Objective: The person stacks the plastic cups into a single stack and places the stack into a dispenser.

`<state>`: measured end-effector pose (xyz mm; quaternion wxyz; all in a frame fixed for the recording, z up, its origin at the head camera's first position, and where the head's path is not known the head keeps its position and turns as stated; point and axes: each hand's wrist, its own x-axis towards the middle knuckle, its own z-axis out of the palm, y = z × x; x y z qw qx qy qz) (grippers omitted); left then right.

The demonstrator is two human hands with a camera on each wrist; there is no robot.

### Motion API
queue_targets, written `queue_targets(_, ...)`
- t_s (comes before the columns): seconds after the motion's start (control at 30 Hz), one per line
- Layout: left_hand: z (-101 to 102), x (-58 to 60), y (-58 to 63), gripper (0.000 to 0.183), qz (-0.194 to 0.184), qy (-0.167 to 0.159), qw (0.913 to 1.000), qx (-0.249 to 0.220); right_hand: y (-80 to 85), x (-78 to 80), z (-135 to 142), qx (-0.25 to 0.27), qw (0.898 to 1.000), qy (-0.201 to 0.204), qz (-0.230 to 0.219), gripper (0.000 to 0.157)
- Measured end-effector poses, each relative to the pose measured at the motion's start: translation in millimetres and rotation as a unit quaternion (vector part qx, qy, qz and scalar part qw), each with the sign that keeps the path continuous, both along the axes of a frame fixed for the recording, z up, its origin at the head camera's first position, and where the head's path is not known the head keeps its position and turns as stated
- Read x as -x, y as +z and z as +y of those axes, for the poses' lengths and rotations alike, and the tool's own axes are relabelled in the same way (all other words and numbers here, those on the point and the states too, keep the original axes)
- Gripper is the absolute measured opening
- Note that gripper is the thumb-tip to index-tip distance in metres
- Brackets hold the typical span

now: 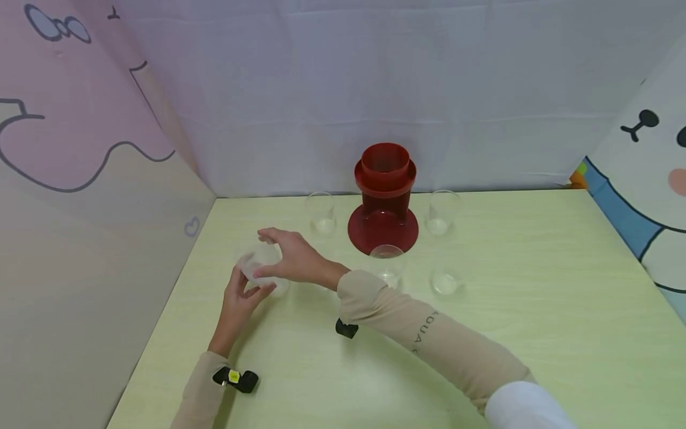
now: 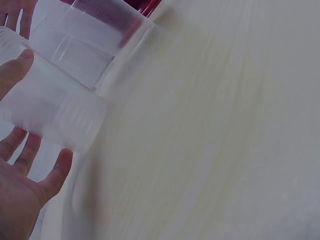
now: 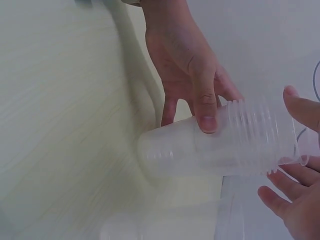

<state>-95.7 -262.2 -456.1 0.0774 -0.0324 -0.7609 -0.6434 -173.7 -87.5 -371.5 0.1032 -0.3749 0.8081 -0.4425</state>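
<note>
My left hand [image 1: 239, 302] grips a stack of clear plastic cups [image 3: 200, 150] from below, thumb on one side and fingers on the other. The stack lies tilted above the left part of the table, its ribbed rims turned toward my right hand [image 1: 300, 259]. That right hand is spread around the rim end, thumb and fingers apart on either side. In the right wrist view a gap shows between its thumb and the rim; whether the fingertips touch is hard to tell. In the left wrist view another clear cup [image 2: 75, 45] stands behind the stack.
At the table's back stands a red cup-shaped vessel [image 1: 386, 167] on a round red base [image 1: 359, 235]. Around it are several clear cups, among them a back-left cup [image 1: 321, 217], back-right cup [image 1: 442, 217], front cup [image 1: 387, 265] and front-right cup [image 1: 446, 281]. Cloth walls [image 1: 321, 101] border the table.
</note>
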Motion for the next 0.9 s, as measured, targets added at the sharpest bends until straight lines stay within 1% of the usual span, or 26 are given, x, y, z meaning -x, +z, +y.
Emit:
queue_targets(0.17,-0.2,0.0,-0.5,0.074,0.005,0.0,1.0,0.001,-3.0,-0.8,-1.9,-0.017,1.0,-0.007,0.006,0.077)
queue_targets(0.4,-0.4,0.5,-1.3,0.075,0.014,-0.005,0.9999,-0.001,-7.6,-3.3,-0.6,-0.04,0.999,-0.026,0.008,0.076)
queue_targets(0.6,1.0,-0.4,-0.3,0.075,0.014,-0.005,0.9999,-0.006,-11.9,-4.9,-0.4,-0.043,0.999,-0.025,0.009,0.075)
queue_targets(0.7,0.6,-0.9,-0.8,0.075,0.02,-0.01,0.9997,0.0,-13.3,-5.3,-1.1,-0.044,0.999,-0.023,0.007,0.074)
queue_targets(0.9,0.6,-0.9,-0.5,0.074,0.022,-0.012,0.9997,0.004,-8.2,-7.6,-0.7,-0.063,0.998,-0.019,-0.002,0.074)
